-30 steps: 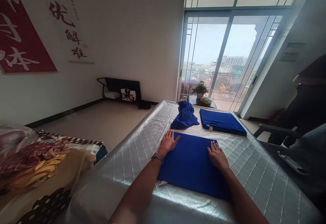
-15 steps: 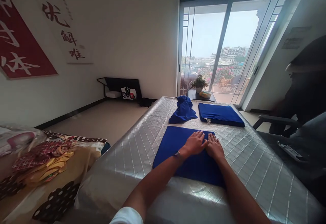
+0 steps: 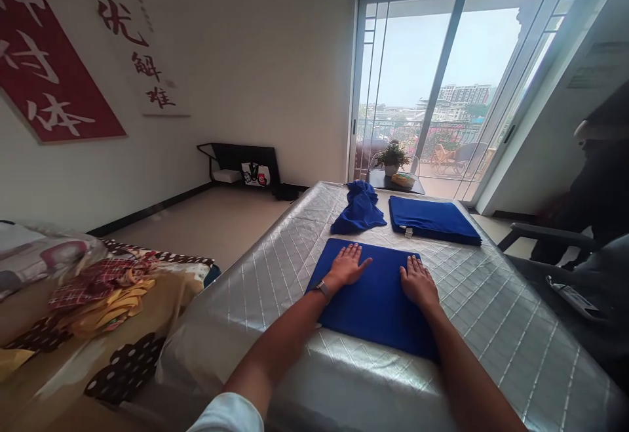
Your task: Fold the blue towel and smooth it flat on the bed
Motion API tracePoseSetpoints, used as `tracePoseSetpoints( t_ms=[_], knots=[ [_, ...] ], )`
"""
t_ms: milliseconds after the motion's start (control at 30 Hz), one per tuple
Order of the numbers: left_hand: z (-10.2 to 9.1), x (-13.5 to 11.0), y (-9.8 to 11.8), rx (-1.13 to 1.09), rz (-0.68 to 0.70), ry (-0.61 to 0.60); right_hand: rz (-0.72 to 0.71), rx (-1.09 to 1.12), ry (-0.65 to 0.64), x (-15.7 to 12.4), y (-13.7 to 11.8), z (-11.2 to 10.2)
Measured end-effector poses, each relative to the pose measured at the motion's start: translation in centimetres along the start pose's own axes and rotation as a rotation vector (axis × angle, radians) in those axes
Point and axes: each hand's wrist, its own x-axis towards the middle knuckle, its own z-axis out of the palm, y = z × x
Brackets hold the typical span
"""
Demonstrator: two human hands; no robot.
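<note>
A folded blue cloth (image 3: 376, 301) lies flat before me on the silver quilted cover (image 3: 265, 294). My left hand (image 3: 348, 265) rests palm down on its left part, fingers stretched out and thumb apart. Along the right edge of the same cloth lies my right hand (image 3: 419, 280), also flat with the fingers extended. Neither hand grips anything. Beyond them, a crumpled blue cloth (image 3: 361, 209) sits at the far left, and a neat stack of folded blue cloths (image 3: 432, 219) with a small white tag is at the far right.
To the left, a bed (image 3: 63, 373) holds heaped clothes (image 3: 105, 291). A dark armchair (image 3: 555, 268) stands close on the right, with a dark-clothed person (image 3: 597, 170) behind it. Past the far end are a small table with a potted plant (image 3: 392, 157) and a sliding glass door (image 3: 427, 78).
My left hand has slid left across the cloth, away from my right hand. The right hand stays near the right edge. The camera view has shifted slightly left.
</note>
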Motion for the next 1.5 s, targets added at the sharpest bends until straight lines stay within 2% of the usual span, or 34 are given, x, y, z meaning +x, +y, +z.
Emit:
tracePoseSetpoints(
  t_ms=[100, 200, 433, 567, 833, 967, 1033, 1133, 1267, 1333, 1433, 1500],
  knots=[
    [-1.3, -1.0, -4.0, 0.023, -0.13, -0.004, 0.001, 0.004, 0.001, 0.0, 0.1, 0.1],
    [-1.6, -1.8, -5.7, 0.027, -0.19, 0.024, 0.011, -0.002, -0.006, -0.2, 0.0, 0.0],
    [-1.5, -2.0, -5.2, 0.041, -0.204, 0.028, 0.011, -0.07, -0.079, 0.6, -0.1, -1.2],
    [-1.5, -1.9, -5.4, 0.045, -0.196, 0.026, -0.017, -0.072, -0.071, 1.9, 0.1, -1.7],
    [-1.1, -1.8, -5.6, 0.075, -0.188, 0.024, 0.002, -0.012, -0.01, 2.2, 0.6, -0.3],
    [-1.4, -2.0, -5.4, 0.173, -0.222, 0.119, 0.009, 0.019, -0.006, 2.0, 0.5, -0.4],
    [-1.6, -1.9, -4.7, 0.216, -0.208, 0.171, 0.014, 0.026, -0.003, 1.9, 0.3, -0.5],
    [-1.5, -1.4, -1.9, 0.205, -0.057, 0.15, 0.02, 0.031, 0.005, 1.9, 0.2, -0.5],
    [-0.2, 0.7, 4.6, 0.118, 0.187, 0.057, 0.013, 0.037, 0.007, 1.9, 0.3, -0.4],
    [0.9, 2.1, 8.0, 0.064, 0.267, 0.065, 0.002, 0.034, 0.001, 1.8, 0.5, -0.4],
    [2.5, 3.8, 11.3, -0.012, 0.26, 0.104, -0.008, 0.024, -0.009, 1.8, 0.7, -0.4],
    [3.2, 4.4, 11.8, -0.042, 0.205, 0.092, -0.009, 0.019, -0.014, 1.8, 0.8, -0.4]
  ],
)
